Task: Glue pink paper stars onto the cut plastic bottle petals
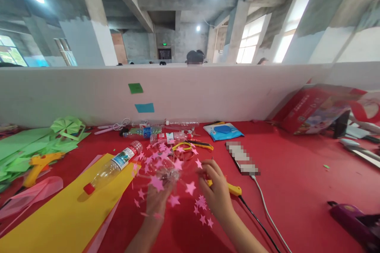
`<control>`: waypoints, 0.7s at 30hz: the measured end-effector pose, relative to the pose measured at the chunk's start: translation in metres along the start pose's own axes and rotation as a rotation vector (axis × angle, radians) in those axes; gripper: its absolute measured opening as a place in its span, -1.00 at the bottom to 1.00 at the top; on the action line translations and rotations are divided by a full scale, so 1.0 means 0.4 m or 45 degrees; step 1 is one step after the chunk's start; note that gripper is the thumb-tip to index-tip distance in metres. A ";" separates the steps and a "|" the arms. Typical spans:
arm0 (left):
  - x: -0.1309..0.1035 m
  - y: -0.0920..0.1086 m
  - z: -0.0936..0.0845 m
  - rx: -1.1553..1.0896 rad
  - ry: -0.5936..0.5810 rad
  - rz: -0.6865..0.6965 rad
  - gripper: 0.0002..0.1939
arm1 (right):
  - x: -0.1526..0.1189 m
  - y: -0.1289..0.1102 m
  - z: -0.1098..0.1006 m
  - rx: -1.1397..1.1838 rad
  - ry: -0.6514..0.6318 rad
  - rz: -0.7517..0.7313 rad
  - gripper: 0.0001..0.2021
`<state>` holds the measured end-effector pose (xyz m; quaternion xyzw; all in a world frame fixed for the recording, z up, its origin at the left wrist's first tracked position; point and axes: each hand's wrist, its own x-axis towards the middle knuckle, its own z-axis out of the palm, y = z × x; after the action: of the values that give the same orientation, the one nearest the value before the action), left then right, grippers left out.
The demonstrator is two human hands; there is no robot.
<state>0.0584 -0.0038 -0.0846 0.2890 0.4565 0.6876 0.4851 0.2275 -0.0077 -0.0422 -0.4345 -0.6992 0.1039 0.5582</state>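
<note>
My left hand is wrapped round the base of a clear cut plastic bottle. Its thin strips fan outward, carrying pink paper stars. At the right edge of the fan, my right hand has its fingers bent together at a single pink star, which seems pinched at the fingertips. More loose pink stars lie on the red table between my forearms. A yellow tool handle with a black cord lies partly behind my right hand. The fan hides part of the yellow-handled scissors.
To the left, a whole bottle lies on yellow paper, near a yellow glue gun and green paper. Rightward are a phone with a white cable, a wipes pack, a red box and a purple tool.
</note>
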 end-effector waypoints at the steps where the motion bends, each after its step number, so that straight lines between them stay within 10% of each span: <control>1: -0.011 0.002 0.008 -0.026 -0.020 -0.031 -0.71 | -0.007 -0.002 0.009 -0.001 -0.051 0.001 -0.83; 21: -0.045 0.039 0.051 -0.346 -0.284 -0.409 -0.75 | -0.053 -0.033 0.072 -0.005 -0.181 0.174 -0.76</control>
<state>0.0756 -0.0152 -0.0610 0.2188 0.3435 0.6204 0.6702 0.1960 -0.0212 -0.0589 -0.4737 -0.7060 0.1709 0.4980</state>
